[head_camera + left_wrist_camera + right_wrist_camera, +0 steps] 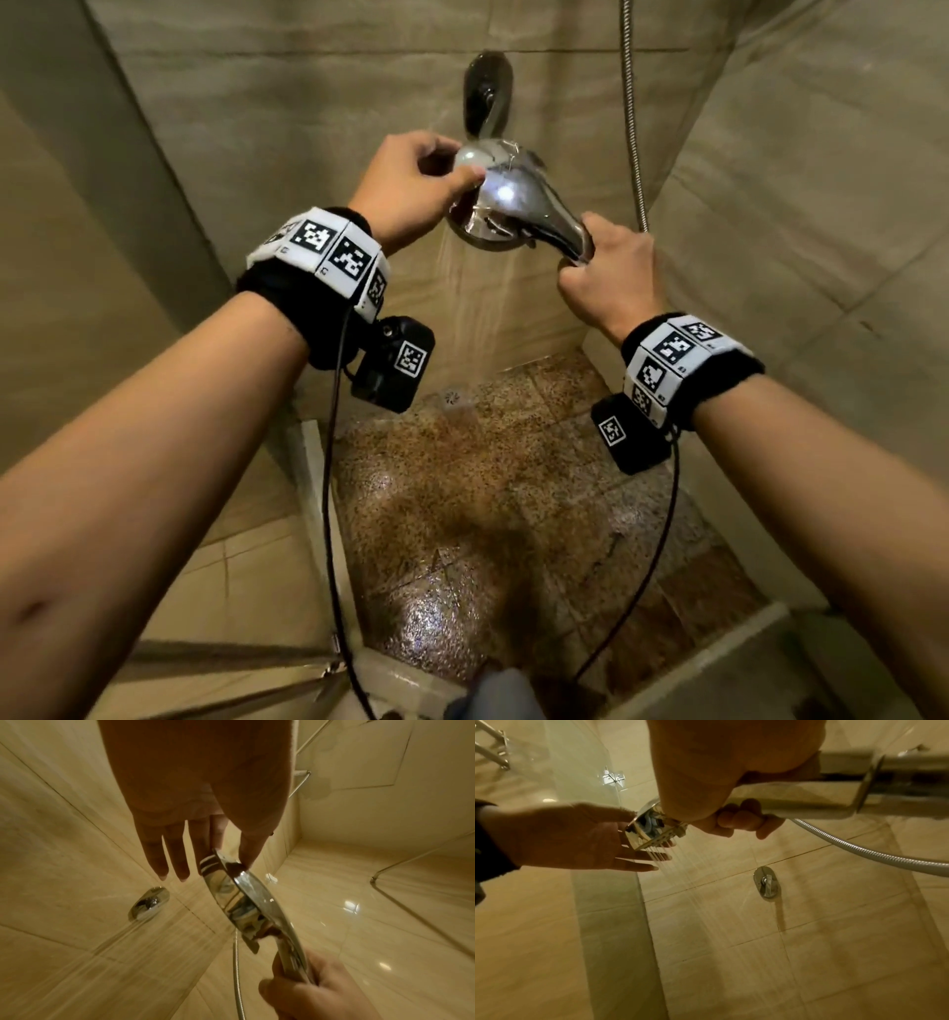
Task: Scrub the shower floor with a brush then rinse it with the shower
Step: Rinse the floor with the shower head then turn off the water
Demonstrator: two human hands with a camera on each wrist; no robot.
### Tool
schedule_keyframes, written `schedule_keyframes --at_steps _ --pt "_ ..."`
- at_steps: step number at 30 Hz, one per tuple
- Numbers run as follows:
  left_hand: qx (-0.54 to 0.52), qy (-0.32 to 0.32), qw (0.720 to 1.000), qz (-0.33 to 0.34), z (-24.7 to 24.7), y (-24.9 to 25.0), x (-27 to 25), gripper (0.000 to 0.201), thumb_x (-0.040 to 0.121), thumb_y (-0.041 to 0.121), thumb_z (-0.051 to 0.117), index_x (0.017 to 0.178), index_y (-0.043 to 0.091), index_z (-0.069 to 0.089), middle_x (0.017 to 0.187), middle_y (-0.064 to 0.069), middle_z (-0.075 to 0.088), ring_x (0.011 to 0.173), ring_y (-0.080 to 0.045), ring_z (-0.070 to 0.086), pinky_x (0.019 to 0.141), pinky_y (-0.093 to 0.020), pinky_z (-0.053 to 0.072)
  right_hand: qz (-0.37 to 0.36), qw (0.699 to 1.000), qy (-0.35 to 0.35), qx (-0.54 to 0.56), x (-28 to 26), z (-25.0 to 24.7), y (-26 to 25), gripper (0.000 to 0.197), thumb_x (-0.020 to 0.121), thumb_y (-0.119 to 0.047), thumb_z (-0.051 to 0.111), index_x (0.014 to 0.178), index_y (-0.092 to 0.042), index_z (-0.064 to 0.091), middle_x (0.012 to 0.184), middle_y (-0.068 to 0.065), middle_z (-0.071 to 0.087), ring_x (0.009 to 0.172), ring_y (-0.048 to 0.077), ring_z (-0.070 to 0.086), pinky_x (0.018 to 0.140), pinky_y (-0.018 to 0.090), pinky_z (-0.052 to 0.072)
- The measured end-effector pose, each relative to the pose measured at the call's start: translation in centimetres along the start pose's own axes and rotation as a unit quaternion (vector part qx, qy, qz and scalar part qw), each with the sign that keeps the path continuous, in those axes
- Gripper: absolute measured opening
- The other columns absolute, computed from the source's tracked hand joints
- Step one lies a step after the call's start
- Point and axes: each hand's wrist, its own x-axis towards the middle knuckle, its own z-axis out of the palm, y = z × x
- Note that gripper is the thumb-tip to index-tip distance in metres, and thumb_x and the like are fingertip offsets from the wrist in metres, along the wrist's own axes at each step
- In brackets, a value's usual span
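the right hand (606,288) is wrapped round the handle of the shower head (506,200), held up near the wall and spraying toward the floor (493,514). the left hand (411,190) pinches the head's rim, other fingers straight. wet chrome looks rigid, light and slippery, so the handle is probably the safest hold, with the hose (632,113) tugging.

The shower head (500,198) is held out before the back wall (308,103), above the shower floor (488,514). The left hand (411,187) is set at its left rim, the right hand (608,280) around its handle. The wall valve (488,95) is mounted behind it, the hose (632,113) to its right, the drain (453,397) below.
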Motion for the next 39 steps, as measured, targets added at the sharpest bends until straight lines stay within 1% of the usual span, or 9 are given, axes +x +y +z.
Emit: schedule_keyframes --at_steps 5,10,15,20,25,30,33,37,39 --pt "-0.01 -0.007 1.0 0.004 -0.9 1.1 -1.2 0.023 0.086 0.026 0.067 0.104 0.011 0.065 0.091 0.001 0.067 0.074 -0.001 0.061 0.072 -0.016 0.051 0.02 0.999 0.027 0.01 -2.3 0.1 -1.1 0.017 0.062 -0.029 0.041 0.078 -0.025 0.044 0.076 0.009 0.064 0.075 0.037 0.059 0.077 0.042 0.053" --pt "-0.012 0.001 1.0 -0.016 -2.0 1.8 -3.5 0.013 0.088 0.024 0.065 0.098 0.016 0.062 0.082 0.008 0.063 0.067 0.003 0.059 0.055 -0.01 0.044 0.004 1.0 0.029 -0.008 -4.1 -1.7 -2.1 0.026 0.065 -0.029 0.043 0.087 -0.021 0.053 0.082 0.01 0.065 0.08 0.036 0.058 0.076 0.039 0.051" --pt "0.026 0.017 0.999 -0.019 -2.8 2.9 -6.4 0.026 0.085 0.029 0.068 0.107 0.015 0.064 0.098 0.0 0.067 0.088 -0.01 0.063 0.079 -0.024 0.05 -0.038 0.999 0.017 -0.011 -6.3 -3.4 -2.1 0.014 0.068 -0.024 0.047 0.083 -0.024 0.048 0.085 0.011 0.065 0.081 0.037 0.058 0.073 0.038 0.052" --pt "0.062 0.015 0.998 -0.002 -2.7 4.9 -9.6 0.032 0.078 0.033 0.075 0.102 0.014 0.067 0.094 0.0 0.069 0.084 -0.007 0.063 0.078 -0.022 0.05 -0.058 0.998 0.021 0.025 -8.3 -4.5 -0.1 0.019 0.064 -0.027 0.044 0.08 -0.019 0.051 0.074 0.006 0.062 0.074 0.034 0.057 0.068 0.035 0.05" --pt "0.091 0.027 0.995 -0.012 -3.4 5.6 -12.9 0.041 0.078 0.037 0.075 0.109 0.013 0.066 0.101 0.001 0.068 0.095 -0.009 0.063 0.084 -0.023 0.049 -0.086 0.994 0.015 0.063 -9.6 -4.0 0.0 0.018 0.061 -0.027 0.043 0.076 -0.018 0.046 0.064 0.002 0.055 0.064 0.031 0.052 0.063 0.035 0.049" --pt "0.053 0.051 0.997 -0.015 -4.2 5.1 -15.4 0.04 0.078 0.03 0.076 0.111 0.01 0.066 0.104 -0.003 0.069 0.097 -0.014 0.066 0.09 -0.033 0.053 -0.104 0.988 0.012 0.113 -11.8 -3.1 -1.3 0.02 0.063 -0.023 0.042 0.078 -0.014 0.05 0.064 0.004 0.053 0.063 0.03 0.047 0.059 0.029 0.036" --pt "0.032 0.062 0.997 -0.016 -4.5 4.7 -16.4 0.036 0.08 0.021 0.075 0.112 0.007 0.065 0.105 -0.004 0.068 0.098 -0.016 0.066 0.088 -0.032 0.054 -0.11 0.982 -0.007 0.152 -12.8 -2.3 -2.0 0.028 0.064 -0.02 0.042 0.085 -0.011 0.058 0.067 0.007 0.059 0.064 0.029 0.051 0.061 0.031 0.043" --pt "0.031 0.068 0.997 -0.037 -5.3 3.9 -17.8 0.038 0.079 0.017 0.075 0.113 0.002 0.064 0.098 -0.006 0.069 0.088 -0.018 0.067 0.085 -0.033 0.056 -0.126 0.981 -0.049 0.142 -13.3 -1.4 -2.7 0.014 0.066 -0.017 0.048 0.079 -0.016 0.055 0.068 0.005 0.06 0.066 0.029 0.053 0.061 0.028 0.039" --pt "0.034 0.065 0.996 -0.042 -5.8 3.7 -18.3 0.04 0.079 0.016 0.076 0.113 0.001 0.064 0.097 -0.007 0.069 0.085 -0.016 0.066 0.087 -0.036 0.055 -0.126 0.98 -0.046 0.147 -13.5 -0.9 -3.1 0.016 0.066 -0.019 0.048 0.081 -0.017 0.055 0.067 0.004 0.061 0.066 0.03 0.056 0.061 0.03 0.046"
